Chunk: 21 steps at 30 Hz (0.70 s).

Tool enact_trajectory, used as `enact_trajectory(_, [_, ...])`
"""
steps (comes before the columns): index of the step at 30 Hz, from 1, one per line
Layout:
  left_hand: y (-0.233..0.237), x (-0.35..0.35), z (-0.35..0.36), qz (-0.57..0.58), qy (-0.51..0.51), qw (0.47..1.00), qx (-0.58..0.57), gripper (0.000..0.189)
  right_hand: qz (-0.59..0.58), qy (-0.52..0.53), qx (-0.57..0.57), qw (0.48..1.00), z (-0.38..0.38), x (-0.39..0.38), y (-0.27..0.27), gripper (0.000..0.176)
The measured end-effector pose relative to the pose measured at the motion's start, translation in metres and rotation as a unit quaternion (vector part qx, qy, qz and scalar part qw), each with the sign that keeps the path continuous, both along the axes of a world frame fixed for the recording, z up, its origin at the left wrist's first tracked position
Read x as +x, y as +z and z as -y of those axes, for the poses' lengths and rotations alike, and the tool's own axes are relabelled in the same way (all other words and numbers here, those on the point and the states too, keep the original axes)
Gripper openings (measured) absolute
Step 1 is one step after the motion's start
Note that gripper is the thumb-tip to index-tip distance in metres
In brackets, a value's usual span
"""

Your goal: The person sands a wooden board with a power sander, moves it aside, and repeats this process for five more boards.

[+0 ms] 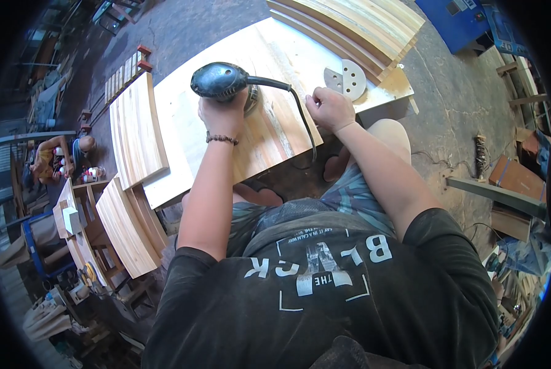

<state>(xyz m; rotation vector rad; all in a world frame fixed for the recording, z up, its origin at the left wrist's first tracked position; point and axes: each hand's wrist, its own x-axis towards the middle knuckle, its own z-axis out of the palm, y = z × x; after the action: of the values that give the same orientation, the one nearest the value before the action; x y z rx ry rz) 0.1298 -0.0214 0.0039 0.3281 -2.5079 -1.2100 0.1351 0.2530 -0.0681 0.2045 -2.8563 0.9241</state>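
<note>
Across the desk [165, 189] lies a board [281, 126], and on it sits the sander [217, 80], grasped by the left hand [222, 114]. The right hand [332, 109], fingers curled into a loose fist, is just beside the discs [352, 78]. The cord [301, 111] runs between the hands and down past the board's edge.

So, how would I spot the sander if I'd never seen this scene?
Start at the white worktop beyond the black T-shirt. On it lies a striped wood panel, where the left hand, wearing a dark bracelet, grips the sander. It is the rounded blue-black tool trailing a black cord, unlike the flat, pale boards nearby.
</note>
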Motion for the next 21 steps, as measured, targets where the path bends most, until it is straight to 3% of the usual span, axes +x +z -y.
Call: enact_trajectory(21, [-0.006,-0.053,0.018,0.015,0.064,0.998,-0.023,0.064,-0.001,0.005,-0.006,1.0,0.0,0.002,0.004,0.036])
